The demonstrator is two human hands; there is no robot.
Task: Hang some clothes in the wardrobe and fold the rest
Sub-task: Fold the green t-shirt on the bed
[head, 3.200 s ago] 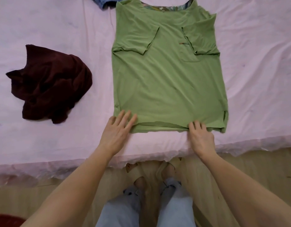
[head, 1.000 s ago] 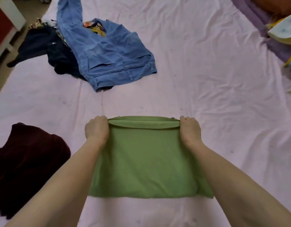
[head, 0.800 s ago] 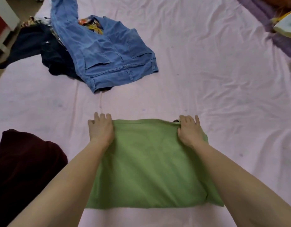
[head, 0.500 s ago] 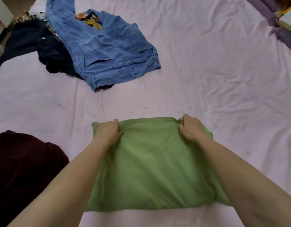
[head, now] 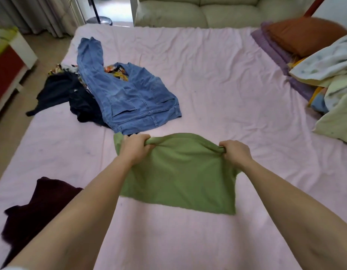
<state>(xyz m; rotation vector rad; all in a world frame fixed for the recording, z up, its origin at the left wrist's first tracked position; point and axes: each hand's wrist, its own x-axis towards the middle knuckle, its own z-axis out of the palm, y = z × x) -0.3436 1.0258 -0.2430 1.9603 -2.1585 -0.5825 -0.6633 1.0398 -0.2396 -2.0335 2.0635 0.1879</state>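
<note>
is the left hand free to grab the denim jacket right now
Probably not yet. The left hand grips one end of the green shirt and the right hand the other. The denim jacket lies just beyond with nothing between, so letting go would do.

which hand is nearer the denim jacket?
Left. The left hand grips the green shirt just below the denim jacket hem; the right hand sits farther right.

One green shirt [head: 180, 172], one denim garment [head: 133, 98], one maroon garment [head: 36, 207], one orange pillow [head: 305, 36], two hands.
</note>
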